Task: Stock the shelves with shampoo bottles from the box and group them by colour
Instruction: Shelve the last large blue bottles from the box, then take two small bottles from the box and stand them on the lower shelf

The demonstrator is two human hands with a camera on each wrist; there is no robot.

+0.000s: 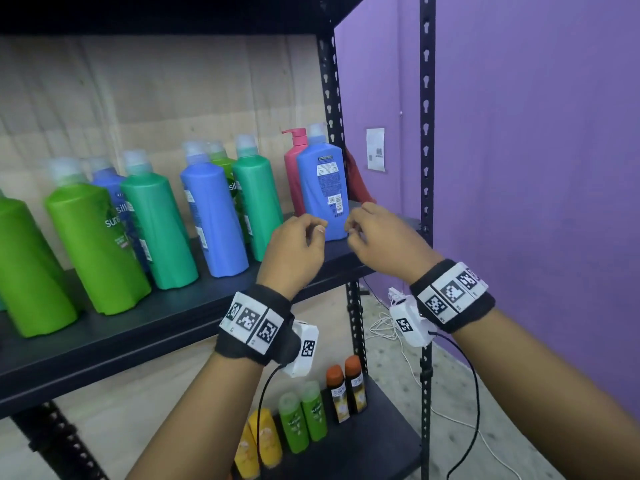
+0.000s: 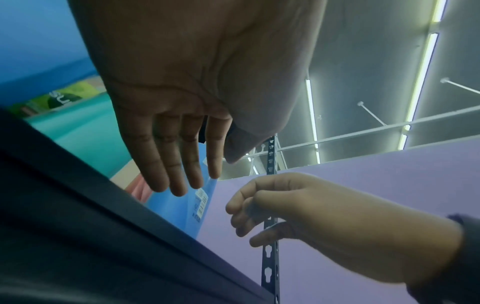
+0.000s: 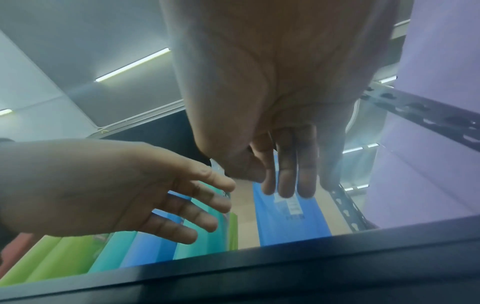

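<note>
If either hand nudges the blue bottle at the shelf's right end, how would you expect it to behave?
The blue bottle is tall on a narrow base, so a high push would probably tip it. Its smooth plastic looks slippery. It likely feels rigid, and would strike the pink pump bottle close behind.

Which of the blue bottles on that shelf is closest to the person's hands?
The blue bottle at the right end, standing in front of the pink pump bottle with its back label facing out. Both hands hover either side of its base; the other blue ones stand further left.
</note>
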